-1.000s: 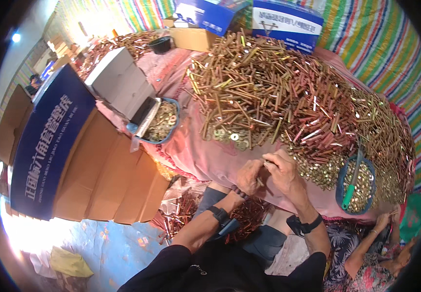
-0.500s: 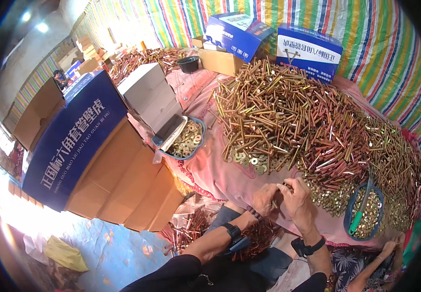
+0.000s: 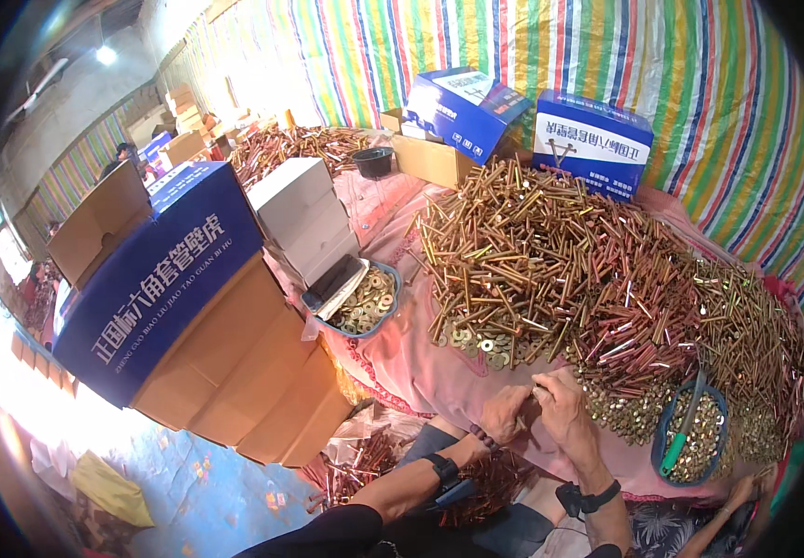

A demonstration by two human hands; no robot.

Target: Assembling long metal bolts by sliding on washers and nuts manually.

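My left hand (image 3: 506,414) and my right hand (image 3: 566,409) meet over the near edge of the pink cloth (image 3: 448,372). The fingers of both are curled inward, nearly touching. Whatever they pinch is too small and too covered to make out. Just beyond them lies a big heap of brassy and reddish expansion bolts (image 3: 551,260). Flat washers (image 3: 486,346) are scattered at the heap's front edge, and small nuts (image 3: 620,414) lie to the right of my right hand.
A blue basin (image 3: 720,446) of nuts with a green-handled tool (image 3: 681,437) stands right; another tub (image 3: 365,327) of washers is left. Blue-and-white cartons (image 3: 593,149) stand behind the heap. A large open carton (image 3: 179,279) fills the left. Another person's arm (image 3: 720,523) shows lower right.
The view has tilted upward, so the whole scene sits lower in the picture. My hands stay close together, with the right fingers slightly more folded over.
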